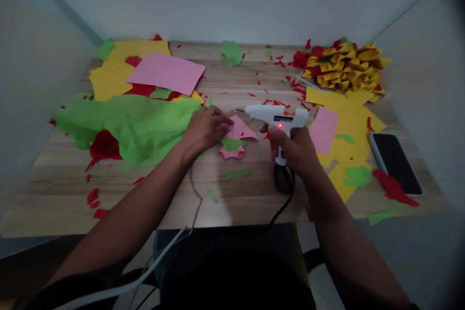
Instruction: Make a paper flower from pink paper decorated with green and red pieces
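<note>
My right hand point(294, 147) is wrapped round the grip of a white hot glue gun point(301, 117), whose red light is on. The gun's nozzle points left, over a folded pink paper piece point(240, 128). With fingers bent and pressed together, my left hand point(206, 128) grips the left edge of this paper; the fingertips are partly hidden. Just below it lie a green crepe paper scrap point(232, 144) and a small pink paper piece with a cut edge point(232, 153). A large green crepe sheet point(145, 123) spreads out beside my left wrist.
Yellow folded paper pieces point(348, 70) are heaped at the back right. A phone point(395, 162) lies at the right edge. Pink card point(167, 72) rests on yellow paper point(127, 51) at the back left. Red scraps are scattered about. The gun's black cord point(281, 210) runs off the front edge.
</note>
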### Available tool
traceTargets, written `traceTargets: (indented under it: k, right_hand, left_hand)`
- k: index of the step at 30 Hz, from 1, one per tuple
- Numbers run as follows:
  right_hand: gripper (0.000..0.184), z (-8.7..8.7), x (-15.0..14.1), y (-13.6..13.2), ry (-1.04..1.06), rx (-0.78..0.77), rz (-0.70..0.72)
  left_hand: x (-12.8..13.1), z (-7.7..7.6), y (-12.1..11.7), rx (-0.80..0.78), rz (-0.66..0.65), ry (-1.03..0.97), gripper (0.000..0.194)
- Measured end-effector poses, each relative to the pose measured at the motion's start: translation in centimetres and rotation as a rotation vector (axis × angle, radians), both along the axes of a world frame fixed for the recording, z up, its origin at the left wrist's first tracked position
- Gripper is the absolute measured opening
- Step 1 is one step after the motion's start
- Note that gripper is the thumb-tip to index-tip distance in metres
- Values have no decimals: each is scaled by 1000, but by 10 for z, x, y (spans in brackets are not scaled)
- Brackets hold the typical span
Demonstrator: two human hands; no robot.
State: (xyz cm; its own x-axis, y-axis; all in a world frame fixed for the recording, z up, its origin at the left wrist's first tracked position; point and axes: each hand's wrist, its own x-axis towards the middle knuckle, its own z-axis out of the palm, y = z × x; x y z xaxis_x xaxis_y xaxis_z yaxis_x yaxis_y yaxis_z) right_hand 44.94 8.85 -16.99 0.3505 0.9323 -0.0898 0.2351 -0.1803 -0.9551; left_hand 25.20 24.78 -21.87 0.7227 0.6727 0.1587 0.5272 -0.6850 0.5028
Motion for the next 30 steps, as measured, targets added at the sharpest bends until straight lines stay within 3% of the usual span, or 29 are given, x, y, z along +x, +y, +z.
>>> traceTargets:
  k: [3, 7, 14, 19, 25, 27, 30]
  right_hand:
    - [42, 6, 8, 32, 25, -21, 164]
    - [41, -5, 16, 58, -7, -54, 321]
    - [35, -27, 18, 50, -88, -131, 345]
    - [38, -34, 25, 52, 8, -120, 230]
    - [33, -35, 24, 57, 162, 26, -101]
    - [33, -35, 23, 58, 157, 18, -119]
    - [33, -36, 19, 58, 139, 10, -101]
  left_hand:
    - [-13, 1, 3, 70, 83, 65, 20]
    - [-25, 2, 11, 65, 112, 65, 17]
    - [-23, -8, 18, 41, 116, 43, 10]
    - [-22, -6, 14, 86, 83, -56, 14]
    - [-18, -4, 5, 73, -143, -56, 16]
    - [-15, -7, 4, 61, -149, 8, 21]
    - [-13, -8, 2, 49, -120, 70, 45]
